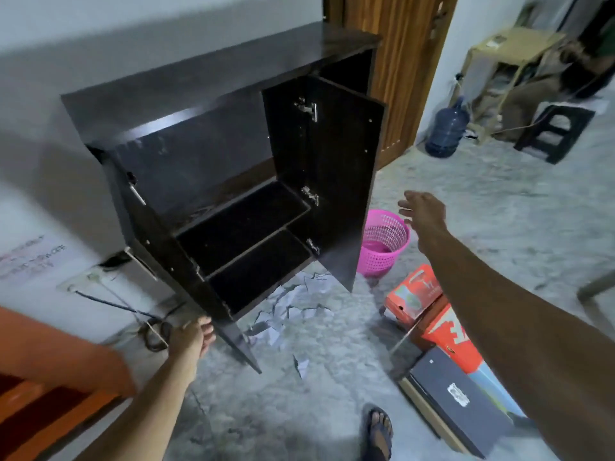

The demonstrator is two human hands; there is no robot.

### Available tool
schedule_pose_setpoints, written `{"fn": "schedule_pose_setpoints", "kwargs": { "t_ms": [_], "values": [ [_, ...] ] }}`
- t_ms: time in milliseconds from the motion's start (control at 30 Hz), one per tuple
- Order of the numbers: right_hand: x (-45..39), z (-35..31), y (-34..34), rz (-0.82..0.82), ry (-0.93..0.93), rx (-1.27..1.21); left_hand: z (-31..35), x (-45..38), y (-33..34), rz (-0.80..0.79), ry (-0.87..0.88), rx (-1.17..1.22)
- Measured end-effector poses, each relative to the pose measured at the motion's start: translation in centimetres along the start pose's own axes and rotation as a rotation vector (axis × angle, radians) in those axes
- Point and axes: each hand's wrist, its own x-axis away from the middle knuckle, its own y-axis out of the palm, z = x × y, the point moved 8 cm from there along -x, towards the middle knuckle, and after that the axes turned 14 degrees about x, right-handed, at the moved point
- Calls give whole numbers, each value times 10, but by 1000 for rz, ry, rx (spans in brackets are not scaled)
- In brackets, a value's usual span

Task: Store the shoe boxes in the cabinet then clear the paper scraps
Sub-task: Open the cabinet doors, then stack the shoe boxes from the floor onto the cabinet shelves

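A dark wooden cabinet [213,78] stands against the wall with both doors swung open and its two shelves [246,227] bare. My left hand [191,337] grips the bottom outer edge of the left door [233,337]. My right hand [422,214] hovers with fingers spread, just right of the open right door [346,181], touching nothing. Torn paper scraps [293,304] lie on the floor under the cabinet.
A pink plastic basket [386,244] sits behind the right door. Orange and dark shoe boxes [442,334] lie on the floor at right. A water jug [446,131], stool [555,128] and table stand far right. Cables [156,327] trail by the wall. My sandalled foot [379,430] is below.
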Motion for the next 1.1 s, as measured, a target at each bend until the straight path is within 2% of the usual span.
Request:
{"fn": "schedule_pose_setpoints", "kwargs": {
  "t_ms": [33, 67, 200, 400, 533, 733, 933, 1100],
  "values": [
    [10, 10, -14, 28, 16, -27, -5, 15, 9, 107, 10, -56],
    [18, 20, -29, 57, 26, -50, -10, 26, 27, 124, 5, -58],
    [45, 56, -80, 138, 64, -95, -27, 45, 112, -56, -16, -177],
    [81, 145, -164, 306, 206, -150, -66, 56, 234, -302, -5, -354],
    [102, 212, -197, 381, 324, -165, -102, 59, 296, -396, -19, -451],
    [130, 325, -199, 407, 525, -77, -166, 44, 356, -530, -86, -553],
    [149, 408, -193, 550, 655, -84, -213, 7, 399, -653, -147, -636],
    [164, 521, -182, 641, 732, -28, -284, -48, 439, -733, -96, -754]
  ]
}}
